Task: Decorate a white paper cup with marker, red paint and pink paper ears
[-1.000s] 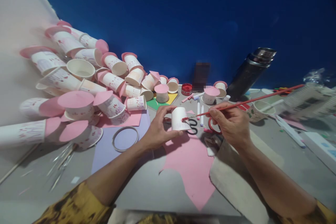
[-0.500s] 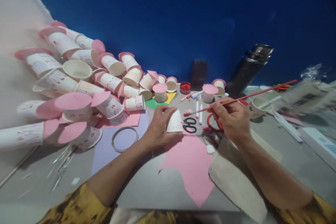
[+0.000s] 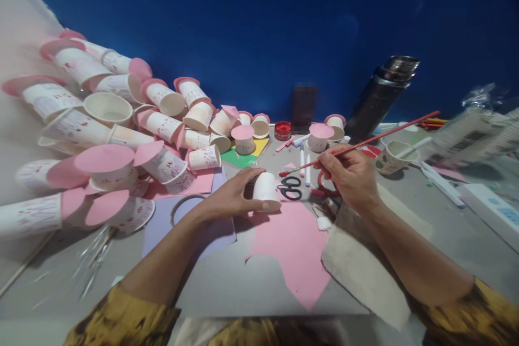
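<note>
A small white paper cup (image 3: 266,191) is gripped upside down and slightly tilted in my left hand (image 3: 235,194), above pink paper (image 3: 298,248). My right hand (image 3: 348,175) pinches a long red paintbrush (image 3: 377,141), whose red-coated tip is just right of the cup and apart from it. Below the brush lie black-handled scissors (image 3: 291,188). Red-handled scissors (image 3: 324,184) are partly hidden behind my right hand. Two white markers (image 3: 307,170) stand out on the table beyond the brush.
Many decorated cups with pink paper tops (image 3: 105,159) are piled at the left. A red paint jar (image 3: 283,130) stands at the back, a black flask (image 3: 381,94) to its right. A tape ring (image 3: 180,206) lies on purple paper; a beige cloth (image 3: 365,270) is at the right.
The brush tip has come away from the cup's side. My left hand has turned and tilted the cup, moving it slightly left. The head view has shifted a little.
</note>
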`<state>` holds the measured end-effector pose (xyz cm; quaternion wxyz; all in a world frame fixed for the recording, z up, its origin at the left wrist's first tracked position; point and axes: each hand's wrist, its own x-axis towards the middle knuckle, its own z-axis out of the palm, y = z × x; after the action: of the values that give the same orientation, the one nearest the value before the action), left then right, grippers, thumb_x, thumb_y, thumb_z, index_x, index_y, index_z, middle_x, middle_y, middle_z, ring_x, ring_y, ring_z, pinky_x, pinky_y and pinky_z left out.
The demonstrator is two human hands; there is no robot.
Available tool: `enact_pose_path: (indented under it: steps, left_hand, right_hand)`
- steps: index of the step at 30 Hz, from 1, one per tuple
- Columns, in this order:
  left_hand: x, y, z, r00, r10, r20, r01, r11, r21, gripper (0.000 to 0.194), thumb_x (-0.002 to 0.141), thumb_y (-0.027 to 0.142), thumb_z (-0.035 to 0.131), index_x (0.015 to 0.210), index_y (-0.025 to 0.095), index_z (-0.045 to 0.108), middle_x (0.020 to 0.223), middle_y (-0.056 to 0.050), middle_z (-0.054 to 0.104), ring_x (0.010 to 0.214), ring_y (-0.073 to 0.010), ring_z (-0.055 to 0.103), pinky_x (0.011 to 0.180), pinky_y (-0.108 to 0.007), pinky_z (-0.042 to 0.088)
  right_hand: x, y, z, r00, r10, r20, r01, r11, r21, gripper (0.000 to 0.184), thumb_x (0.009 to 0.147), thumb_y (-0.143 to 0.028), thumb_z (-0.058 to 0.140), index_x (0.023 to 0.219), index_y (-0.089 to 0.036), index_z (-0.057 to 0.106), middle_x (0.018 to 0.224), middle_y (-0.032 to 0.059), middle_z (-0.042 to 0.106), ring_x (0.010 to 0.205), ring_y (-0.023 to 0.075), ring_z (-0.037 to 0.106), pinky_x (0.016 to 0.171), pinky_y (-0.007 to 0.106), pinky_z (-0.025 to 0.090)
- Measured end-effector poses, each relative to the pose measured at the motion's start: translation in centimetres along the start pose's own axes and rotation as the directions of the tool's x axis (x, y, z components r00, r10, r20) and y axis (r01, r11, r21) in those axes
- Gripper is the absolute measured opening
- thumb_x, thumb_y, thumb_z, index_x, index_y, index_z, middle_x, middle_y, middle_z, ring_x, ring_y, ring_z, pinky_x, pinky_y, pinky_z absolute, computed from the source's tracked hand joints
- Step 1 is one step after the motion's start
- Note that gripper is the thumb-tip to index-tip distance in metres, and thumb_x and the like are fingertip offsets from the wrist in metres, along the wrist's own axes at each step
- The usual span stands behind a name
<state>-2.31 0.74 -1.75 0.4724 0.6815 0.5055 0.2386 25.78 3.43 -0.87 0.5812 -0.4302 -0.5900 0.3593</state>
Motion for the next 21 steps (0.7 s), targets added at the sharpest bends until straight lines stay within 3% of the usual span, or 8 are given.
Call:
enact_pose_path:
  steps: [7, 21]
  left_hand:
    - [0.4, 0.3, -0.1, 0.983, 0.17, -0.071, -0.174, 0.983, -0.053, 0.083, 0.069, 0.032, 0.089, 0.145, 0.031, 0.056, 0.155, -0.008, 0.054, 0.14, -0.038, 0.054, 0.118, -0.055, 0.045]
    - [0.7, -0.4, 0.8, 0.975, 0.207, -0.083, -0.211, 0.976, -0.05, 0.084, 0.071, 0.024, 0.087, 0.148, 0.031, 0.054, 0.142, -0.009, 0.046, 0.139, -0.0344, 0.052, 0.118, -0.051, 0.048]
  right_hand:
    - [-0.5, -0.3, 0.4, 1.0, -0.006, -0.012, 0.007, 0.998, 0.055, 0.032, 0.086, -0.048, 0.08, 0.078, -0.019, 0.07, 0.062, 0.0004, 0.07, 0.047, 0.0098, 0.056, 0.043, 0.02, 0.043]
    - [-1.2, -1.4, 1.2, 0.994, -0.078, 0.078, 0.079, 0.997, -0.014, 0.023, 0.086, -0.038, 0.077, 0.076, -0.018, 0.07, 0.06, 0.001, 0.071, 0.043, 0.0096, 0.055, 0.04, 0.02, 0.043]
